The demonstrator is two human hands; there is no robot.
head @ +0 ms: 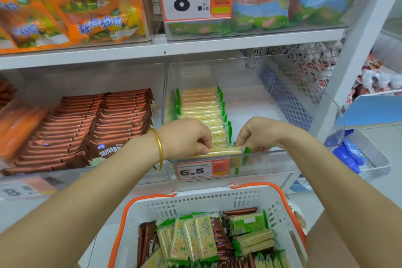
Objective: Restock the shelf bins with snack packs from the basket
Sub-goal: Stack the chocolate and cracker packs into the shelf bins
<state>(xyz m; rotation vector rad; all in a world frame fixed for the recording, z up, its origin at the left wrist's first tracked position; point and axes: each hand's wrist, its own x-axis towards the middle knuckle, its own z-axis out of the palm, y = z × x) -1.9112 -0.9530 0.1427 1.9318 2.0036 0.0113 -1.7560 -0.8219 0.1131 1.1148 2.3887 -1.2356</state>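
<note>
- Okay, both hands are on one cracker pack [224, 150] at the front of the clear bin [280, 151], centre of frame, just behind the 6.5 price tag [202, 170].
- Left hand [187, 137] has its fingers curled over the pack's left end. Right hand [258, 135] pinches the green seal at the right end. Both are clamped on it, neither is free.
- I read the two-ended hold as steering: the pack is on edge, long side across the bin, and needs to sit square to the row.
- The row of cracker packs [202, 106] behind it stands on edge, front to back, along the bin's left side. The held pack is at the row's front end; I can't tell if it's touching.
- The right part of the bin floor shows bare, so there looks to be room for a second row.
- The basket [202, 197] is at lower centre, right under the bin, probably parked there for a short reach. It holds more cracker packs mixed with brown ones.
- The brown packs [104, 124] in the bin at mid left are filed the same way, so the basket's brown ones likely go there.
- My judgement: this pack is being seated, and with the basket well stocked the task is far from done.
- Risk: thin packs on edge could topple forward on release.
</note>
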